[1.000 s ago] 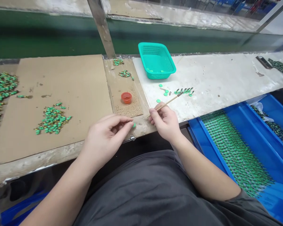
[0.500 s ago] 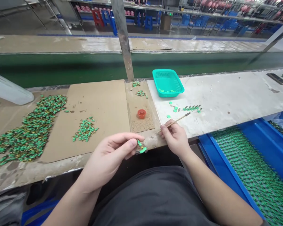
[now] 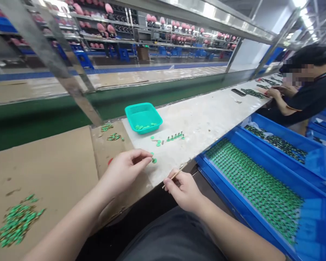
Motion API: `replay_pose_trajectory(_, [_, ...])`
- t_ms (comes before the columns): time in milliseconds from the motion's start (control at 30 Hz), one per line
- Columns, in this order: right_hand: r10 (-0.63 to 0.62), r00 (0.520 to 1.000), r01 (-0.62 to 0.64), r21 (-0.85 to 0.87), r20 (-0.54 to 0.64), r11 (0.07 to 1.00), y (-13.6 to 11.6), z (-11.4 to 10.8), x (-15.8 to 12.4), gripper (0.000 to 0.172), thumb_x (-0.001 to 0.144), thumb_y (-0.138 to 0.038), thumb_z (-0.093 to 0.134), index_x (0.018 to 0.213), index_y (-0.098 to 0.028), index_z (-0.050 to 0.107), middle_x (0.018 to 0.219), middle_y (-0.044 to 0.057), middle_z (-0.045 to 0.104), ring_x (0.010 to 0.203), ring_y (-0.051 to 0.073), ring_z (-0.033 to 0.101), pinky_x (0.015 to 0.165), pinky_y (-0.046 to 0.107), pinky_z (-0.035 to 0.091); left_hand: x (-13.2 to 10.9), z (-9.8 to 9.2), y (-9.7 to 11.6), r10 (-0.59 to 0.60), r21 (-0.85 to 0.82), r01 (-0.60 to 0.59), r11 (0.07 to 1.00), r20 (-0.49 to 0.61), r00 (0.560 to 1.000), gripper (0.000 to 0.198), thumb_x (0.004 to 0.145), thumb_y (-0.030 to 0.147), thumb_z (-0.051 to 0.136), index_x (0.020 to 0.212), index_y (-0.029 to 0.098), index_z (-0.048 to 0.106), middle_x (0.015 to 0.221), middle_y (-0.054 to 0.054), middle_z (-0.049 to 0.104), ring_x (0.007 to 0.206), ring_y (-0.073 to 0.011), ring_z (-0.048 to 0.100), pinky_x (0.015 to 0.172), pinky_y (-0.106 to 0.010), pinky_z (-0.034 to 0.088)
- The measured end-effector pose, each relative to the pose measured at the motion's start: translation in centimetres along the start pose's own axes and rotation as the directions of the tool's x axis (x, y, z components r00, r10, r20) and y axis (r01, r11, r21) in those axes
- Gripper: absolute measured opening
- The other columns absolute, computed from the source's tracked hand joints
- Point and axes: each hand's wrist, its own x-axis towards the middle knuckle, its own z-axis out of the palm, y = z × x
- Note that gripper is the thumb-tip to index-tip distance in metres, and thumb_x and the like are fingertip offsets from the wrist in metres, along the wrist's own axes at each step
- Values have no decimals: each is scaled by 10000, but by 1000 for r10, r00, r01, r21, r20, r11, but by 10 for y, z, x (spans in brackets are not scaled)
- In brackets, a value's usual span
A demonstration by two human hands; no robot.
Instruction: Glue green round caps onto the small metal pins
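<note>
My left hand (image 3: 127, 170) pinches a small green figure (image 3: 154, 160) with a round green base between thumb and fingertips, above the white work surface. Loose green discs (image 3: 158, 143) lie just beyond it, and a short row of small standing figures (image 3: 175, 136) is to their right. In my right hand (image 3: 183, 188), near the table's front edge, is a thin brush (image 3: 176, 173) with a wooden handle, its far end angled up and to the right. Most of the small red cup (image 3: 110, 161) is hidden behind my left hand.
A turquoise basket (image 3: 143, 108) holding green discs stands at the back. Piles of green pieces (image 3: 17, 221) lie on cardboard at left. To my right are blue trays (image 3: 312, 214) with rows of green figures. A co-worker (image 3: 309, 87) sits farther along the bench.
The view has swung right, bringing the co-worker and more of the blue trays into sight. My left hand has carried the figure forward over the white surface; my right hand has drawn back with the brush.
</note>
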Motion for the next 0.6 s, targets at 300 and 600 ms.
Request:
replay_pose_trajectory(300, [74, 986, -70, 29, -148, 997, 9, -47, -26, 274, 1139, -407, 695, 908, -259, 697, 797, 23, 822, 695, 182, 765, 681, 293, 560, 135, 82, 36, 310, 277, -313, 909, 55, 949, 282, 1087, 486, 790, 1099, 208, 840, 1186, -88, 765, 1222, -284, 702, 1198, -529, 582])
replay_pose_trajectory(600, [115, 979, -107, 52, -171, 993, 17, -65, -34, 296, 1159, -439, 676, 919, -266, 675, 800, 24, 826, 702, 194, 770, 698, 313, 576, 148, 103, 36, 285, 370, -268, 889, 10, 958, 379, 1133, 575, 768, 1175, 200, 798, 1159, -73, 778, 1161, -261, 733, 1139, -505, 616])
